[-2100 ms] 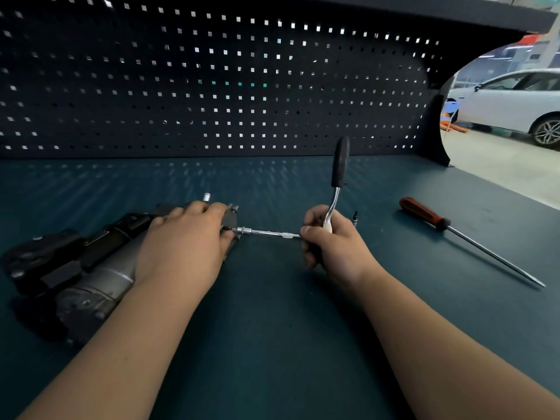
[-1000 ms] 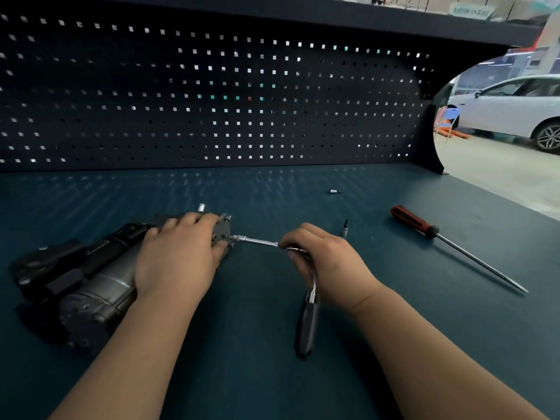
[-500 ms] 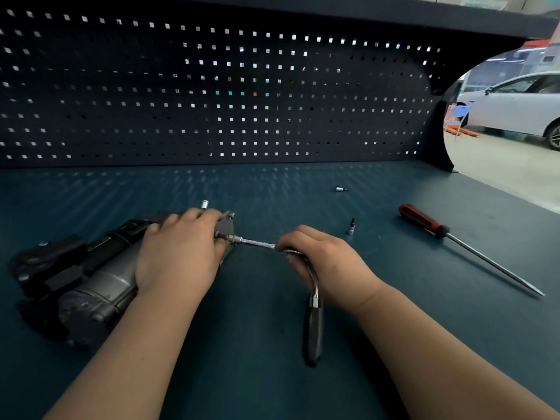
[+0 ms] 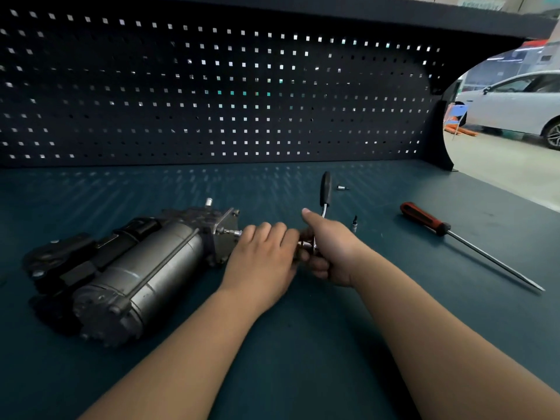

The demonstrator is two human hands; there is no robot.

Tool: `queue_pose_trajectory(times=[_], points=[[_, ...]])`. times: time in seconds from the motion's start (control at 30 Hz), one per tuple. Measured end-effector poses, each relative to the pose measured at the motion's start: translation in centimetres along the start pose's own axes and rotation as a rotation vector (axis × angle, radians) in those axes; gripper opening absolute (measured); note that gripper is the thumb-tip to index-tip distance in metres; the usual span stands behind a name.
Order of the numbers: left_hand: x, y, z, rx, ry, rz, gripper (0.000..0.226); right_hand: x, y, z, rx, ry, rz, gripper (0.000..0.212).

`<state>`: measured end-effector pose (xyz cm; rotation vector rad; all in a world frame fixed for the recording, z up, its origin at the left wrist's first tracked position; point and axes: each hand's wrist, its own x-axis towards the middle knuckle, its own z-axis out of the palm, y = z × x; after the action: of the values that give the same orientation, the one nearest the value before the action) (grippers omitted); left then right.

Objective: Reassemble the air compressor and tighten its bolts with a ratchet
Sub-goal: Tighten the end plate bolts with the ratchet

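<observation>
The grey and black air compressor point(image 4: 136, 268) lies on its side at the left of the bench. The ratchet's chrome extension point(image 4: 231, 232) reaches a bolt on the compressor's right end plate. My left hand point(image 4: 263, 259) is off the compressor and wraps the extension bar just right of the plate. Fingers of my right hand point(image 4: 327, 250) curl round the ratchet head, thumb stretched up. The ratchet's black handle point(image 4: 325, 189) stands upright behind my right hand.
A red-handled screwdriver point(image 4: 454, 237) lies at the right on the green bench top point(image 4: 303, 359). One small bit point(image 4: 355, 223) stands near my right hand, another point(image 4: 342, 187) lies farther back. A black pegboard wall point(image 4: 212, 86) closes the back.
My left hand left the compressor body and moved right onto the extension bar. The ratchet handle swung from pointing toward me up to upright.
</observation>
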<state>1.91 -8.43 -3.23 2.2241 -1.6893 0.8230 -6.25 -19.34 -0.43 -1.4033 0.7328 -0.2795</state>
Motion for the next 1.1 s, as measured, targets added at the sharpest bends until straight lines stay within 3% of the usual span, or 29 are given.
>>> queue_pose_trajectory(times=[0.1, 0.23, 0.33, 0.47, 0.57, 0.73, 0.93, 1.1], points=[[0.6, -0.3, 0.5, 0.013, -0.011, -0.019, 0.022, 0.2, 0.7, 0.0, -0.266, 0.131, -0.226, 0.051], [1.4, -0.4, 0.7, -0.01, -0.021, -0.063, 0.028, -0.3, 1.8, -1.6, -0.715, 0.216, -0.8, 0.031], [1.5, -0.9, 0.6, -0.037, -0.024, -0.044, 0.03, -1.0, 2.4, -2.0, -0.968, 0.231, -0.973, 0.042], [1.1, -1.5, 0.0, -0.08, -0.014, 0.057, 0.01, -1.5, 2.6, -1.6, -0.773, 0.114, -0.804, 0.029], [1.2, -1.5, 0.1, -0.074, -0.035, 0.015, 0.016, -2.0, 2.6, -1.9, -0.582, 0.019, -0.64, 0.027], [1.2, -1.6, 0.8, -0.078, 0.011, -0.051, 0.018, -2.1, 2.2, -1.8, -0.409, 0.001, -0.554, 0.005], [0.8, -2.1, 1.2, -0.094, 0.082, -0.046, 0.016, -1.3, 2.2, -0.3, -0.491, 0.186, -0.35, 0.055], [0.7, -2.0, 1.3, -0.001, -0.025, -0.097, 0.022, -0.8, 2.7, -0.7, -0.51, 0.182, -0.401, 0.043]])
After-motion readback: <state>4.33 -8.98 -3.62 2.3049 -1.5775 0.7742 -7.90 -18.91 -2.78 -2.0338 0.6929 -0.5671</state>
